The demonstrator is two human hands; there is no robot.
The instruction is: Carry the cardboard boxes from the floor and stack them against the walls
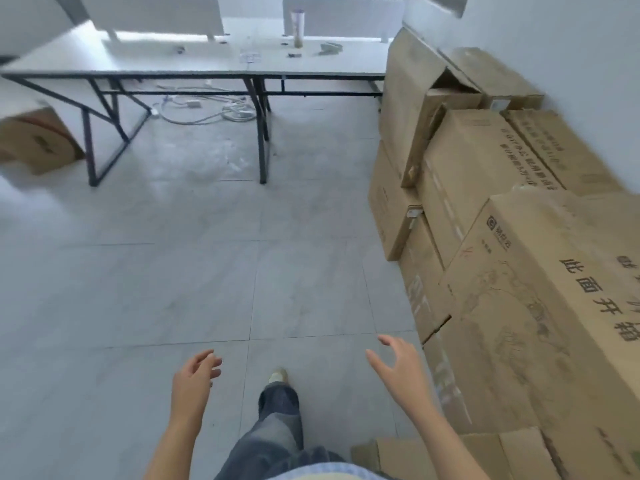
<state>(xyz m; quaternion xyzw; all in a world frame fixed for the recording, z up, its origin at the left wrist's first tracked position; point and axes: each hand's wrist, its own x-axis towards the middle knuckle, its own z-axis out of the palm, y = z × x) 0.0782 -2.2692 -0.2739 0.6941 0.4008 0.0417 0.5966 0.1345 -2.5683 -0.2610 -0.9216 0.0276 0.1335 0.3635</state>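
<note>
View from a head camera, looking down over a grey tiled floor [156,271]. Both hands are empty and held out low in front. The left hand [194,375] has loosely curled fingers [207,359] holding nothing. The right hand [398,367] has fingers [375,362] spread and relaxed, near the boxes but not touching them.

The cardboard boxes [485,202] are piled along the white wall [571,46] on the right, in a row running from near to far. The nearest large box [554,306] lies with its long side along the wall and its printed face up. At the far end a tall box [408,98] stands on end with a flap open. One more small box [38,140] sits on the floor at the far left, beside a leg of the table.

A long white tabletop [173,60] on black legs crosses the far side, with white cables [201,112] tangled beneath. One leg in jeans [277,427] and a pale shoe [278,375] show below.
</note>
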